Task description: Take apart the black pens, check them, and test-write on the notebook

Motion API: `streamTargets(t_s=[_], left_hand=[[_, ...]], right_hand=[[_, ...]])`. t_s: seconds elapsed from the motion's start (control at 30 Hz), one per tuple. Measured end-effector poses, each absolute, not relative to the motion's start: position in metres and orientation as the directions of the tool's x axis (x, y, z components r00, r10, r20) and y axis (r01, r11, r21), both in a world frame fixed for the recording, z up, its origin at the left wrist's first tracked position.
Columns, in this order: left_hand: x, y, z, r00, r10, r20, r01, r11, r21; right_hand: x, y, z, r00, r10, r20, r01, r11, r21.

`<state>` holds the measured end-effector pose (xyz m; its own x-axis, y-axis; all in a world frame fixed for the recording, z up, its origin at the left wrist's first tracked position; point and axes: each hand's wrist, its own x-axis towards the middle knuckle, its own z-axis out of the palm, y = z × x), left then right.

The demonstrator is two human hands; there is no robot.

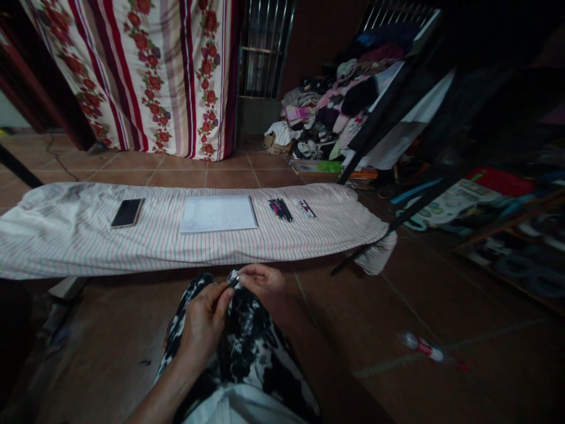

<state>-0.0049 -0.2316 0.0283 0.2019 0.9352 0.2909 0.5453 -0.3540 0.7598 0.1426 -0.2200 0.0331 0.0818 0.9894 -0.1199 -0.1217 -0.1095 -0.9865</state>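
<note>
Above my lap, my left hand [203, 315] is closed around a short dark pen [233, 282] with a shiny end, most of it hidden by the fingers. My right hand [263, 281] pinches the shiny end of the same pen, its fingertips close to those of the left. Beyond both hands, a spiral notebook [218, 214] lies open at a blank-looking page on the striped cloth [154, 247]. To its right are a bunch of dark pens [280, 209] and a smaller group of white pens [305, 209]. A phone [128, 212] rests to the left of the notebook.
The cloth covers a long low table. A floral curtain [154, 76] hangs behind it, beside a heap of clothes [331, 106]. Dark slanted poles [375, 129] stand at the right end. A plastic bottle [421, 346] lies on the tiled floor at right.
</note>
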Motion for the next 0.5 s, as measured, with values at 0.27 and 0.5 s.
streamTargets(t_s=[0.27,0.5], left_hand=[[-0.0056,-0.2327,0.0292,0.180,0.923,0.340,0.562,-0.381,0.735],[-0.0071,-0.2329,0.0241,0.177,0.930,0.323,0.562,-0.365,0.742]], right_hand=[[0.1414,-0.2193,0.0303,0.100,0.988,-0.120,-0.085,-0.112,-0.990],[0.1398,-0.2216,0.0310,0.084,0.987,-0.137,-0.093,-0.129,-0.987]])
